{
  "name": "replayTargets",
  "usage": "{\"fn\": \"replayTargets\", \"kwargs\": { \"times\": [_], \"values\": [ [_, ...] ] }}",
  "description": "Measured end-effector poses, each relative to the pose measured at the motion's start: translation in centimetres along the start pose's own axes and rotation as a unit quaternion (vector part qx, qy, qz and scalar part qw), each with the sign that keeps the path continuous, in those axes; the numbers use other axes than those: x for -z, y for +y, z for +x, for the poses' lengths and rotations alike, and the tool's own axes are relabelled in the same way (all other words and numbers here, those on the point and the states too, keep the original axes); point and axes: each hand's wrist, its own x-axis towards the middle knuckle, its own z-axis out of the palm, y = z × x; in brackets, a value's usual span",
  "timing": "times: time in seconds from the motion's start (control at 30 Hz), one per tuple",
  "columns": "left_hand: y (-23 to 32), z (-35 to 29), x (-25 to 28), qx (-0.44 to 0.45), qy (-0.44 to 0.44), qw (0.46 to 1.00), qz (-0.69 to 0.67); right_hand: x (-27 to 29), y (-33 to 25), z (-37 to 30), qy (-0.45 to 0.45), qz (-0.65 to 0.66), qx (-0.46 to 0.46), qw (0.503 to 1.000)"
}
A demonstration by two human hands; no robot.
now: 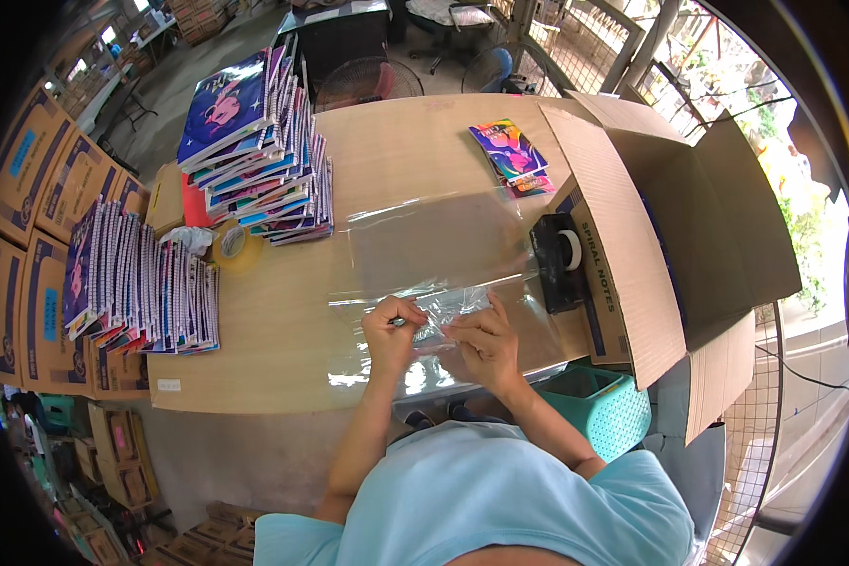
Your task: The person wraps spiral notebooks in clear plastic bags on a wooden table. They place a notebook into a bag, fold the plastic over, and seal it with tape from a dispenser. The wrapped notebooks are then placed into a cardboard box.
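Hard to make out: the fingertips of the left hand (388, 335), where a small dark spot shows between curled fingers; glare also blurs the edge of the crinkled, clear, thin plastic film (441, 311) there. Most of what lies inside the large brown open cardboard box (623, 255), right of the fingers, is hidden by its near wall and flap; only a blue sliver shows. The film is transparent, creased and bright with highlights, bunched between the two hands above the near part of the pale wood-toned worktop (264, 349). Left fingers folded in, closed in a pinch on it; right hand (489, 341) has thumb and bent fingers gripping it too, forefinger standing out apart. Just beyond the fingers, flat clear plastic sheeting (434, 236) covers the worktop. Near the right fingers, between them and the box, a black block-shaped holder with a white roll (557, 269). Farther beyond, some small, bright purple-and-pink notebooks (511, 153). Well left of the fingers, a row of spiral-bound notebooks (146, 278), a yellowish tape roll (237, 247) and a tall, uneven notebook pile (259, 141), blocking part of the floor behind. Right and below, a turquoise perforated plastic basket (599, 410), partly covered by the worktop edge and right arm.
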Motion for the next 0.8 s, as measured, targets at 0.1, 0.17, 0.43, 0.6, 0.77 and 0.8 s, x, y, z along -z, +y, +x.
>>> {"fn": "replayTargets", "kwargs": {
  "times": [0.1,0.17,0.43,0.6,0.77,0.8],
  "values": [
    [-0.1,-0.7,-0.3,-0.013,0.029,0.999,-0.009,-0.3,-0.4,-2.0,0.015,-0.003,-0.022,1.0],
    [0.0,-1.0,-0.1,-0.001,0.029,1.0,0.007,-0.6,0.2,-2.9,0.018,-0.019,-0.006,1.0],
    [4.6,2.1,6.0,-0.077,-0.377,0.9,0.206,-1.2,4.8,-4.1,0.02,-0.081,0.183,0.98],
    [5.5,3.9,5.4,-0.032,-0.391,0.877,0.278,-0.2,6.2,-4.4,-0.033,-0.202,0.271,0.94],
    [6.0,6.6,1.4,-0.046,-0.444,0.793,0.413,0.3,7.6,-4.4,-0.101,-0.28,0.295,0.908],
    [5.9,6.5,1.3,-0.062,-0.445,0.785,0.426,0.6,7.3,-4.5,-0.104,-0.241,0.256,0.93]
  ]
}}
